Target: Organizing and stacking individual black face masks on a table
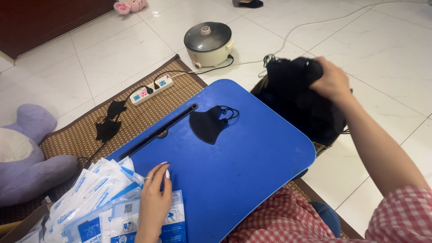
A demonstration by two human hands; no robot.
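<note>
— Sitting on the floor, what are your hands doing?

— Reaching out, my right hand (332, 81) is closing its fingers around a bundle of black face masks (300, 99) just past the far right edge of the blue tabletop (234, 171). My left hand (155, 198) is lying flat and open, fingers stretched, on a white-and-blue sealed packet (175, 220) at the tabletop's near left corner, gripping nothing.

— And what is lying around them?

— A single black mask (209, 123) is resting on the tabletop, near its long dark slot (157, 130). More packets (96, 193) are fanning out to my left. Two loose black masks (109, 119) are lying on the woven mat (72, 139), beside a white power strip (150, 90). A cream electric pot (209, 43) is sitting on the tiled floor (112, 49), and a lavender plush toy (27, 153) is slumping at far left.
</note>
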